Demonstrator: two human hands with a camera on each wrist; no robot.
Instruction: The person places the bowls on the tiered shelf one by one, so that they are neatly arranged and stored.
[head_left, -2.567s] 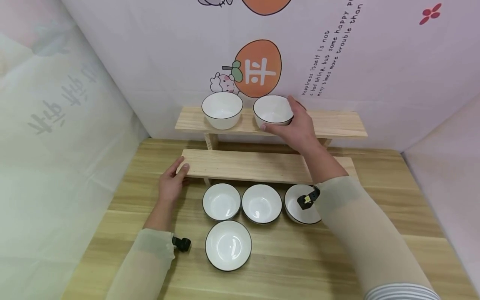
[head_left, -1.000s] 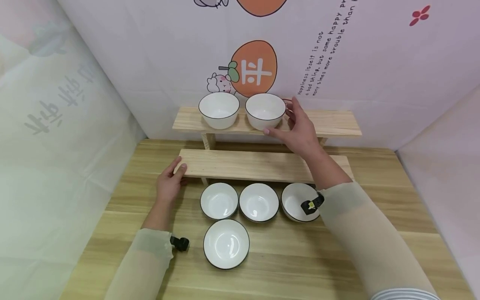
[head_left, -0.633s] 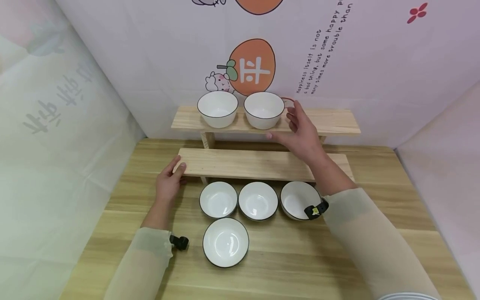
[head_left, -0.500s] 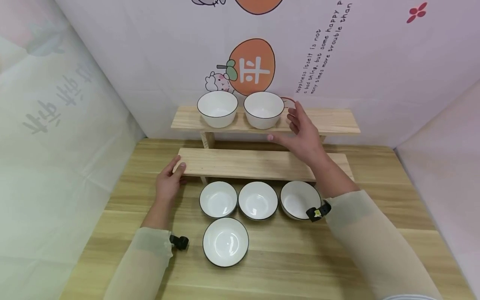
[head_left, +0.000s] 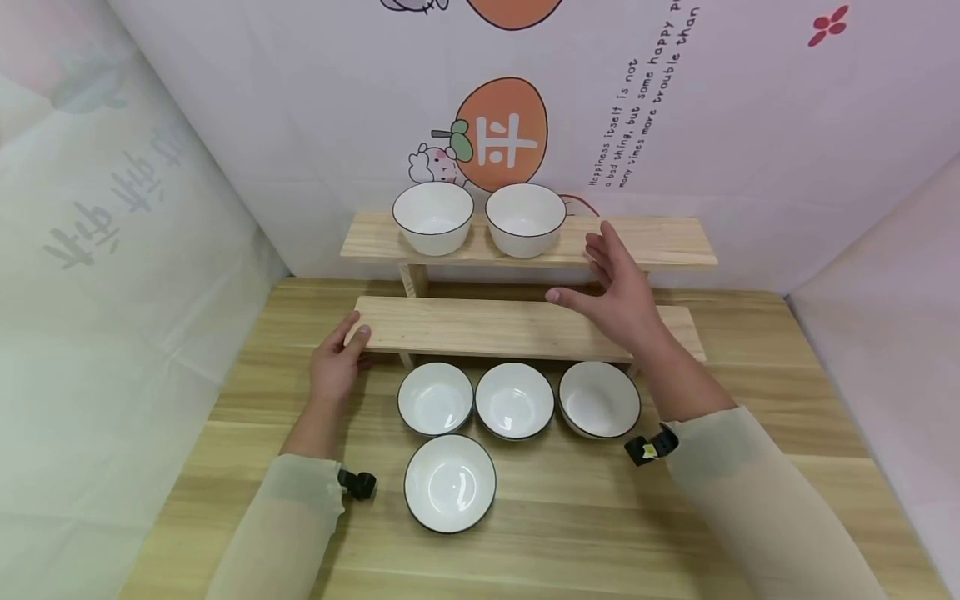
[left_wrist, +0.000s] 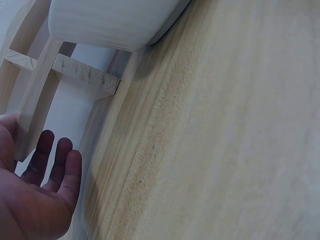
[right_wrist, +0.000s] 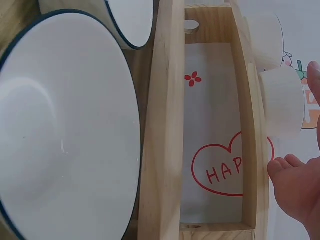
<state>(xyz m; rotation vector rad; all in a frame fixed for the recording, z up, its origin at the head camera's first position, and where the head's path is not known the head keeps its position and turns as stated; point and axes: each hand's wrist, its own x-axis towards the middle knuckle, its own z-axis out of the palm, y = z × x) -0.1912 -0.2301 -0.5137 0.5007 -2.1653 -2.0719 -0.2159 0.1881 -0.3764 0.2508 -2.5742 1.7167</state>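
Observation:
A two-step wooden shelf stands against the back wall. On its upper board (head_left: 660, 240) two white dark-rimmed bowls sit side by side, a left bowl (head_left: 433, 218) and a right bowl (head_left: 525, 221). My right hand (head_left: 626, 304) hovers in front of that board, right of the right bowl and apart from it, thumb and fingers spread with nothing between them. My left hand (head_left: 336, 367) holds the left end of the lower board (head_left: 480, 327), thumb on one side; in the left wrist view, several fingers (left_wrist: 64, 162) stand loosely bent beside the board.
Three white bowls stand in a row before the shelf: left (head_left: 435, 400), middle (head_left: 514, 402) and right (head_left: 599, 402). A nearer bowl (head_left: 450, 483) sits in front of the left two. The wooden table (head_left: 570, 533) is bordered by printed white wall sheets (head_left: 315, 100).
The right hand has let go of the right bowl on the upper board, which now stands slightly nearer the left bowl. That hand has drawn back rightward and down. The left hand stays on the shelf.

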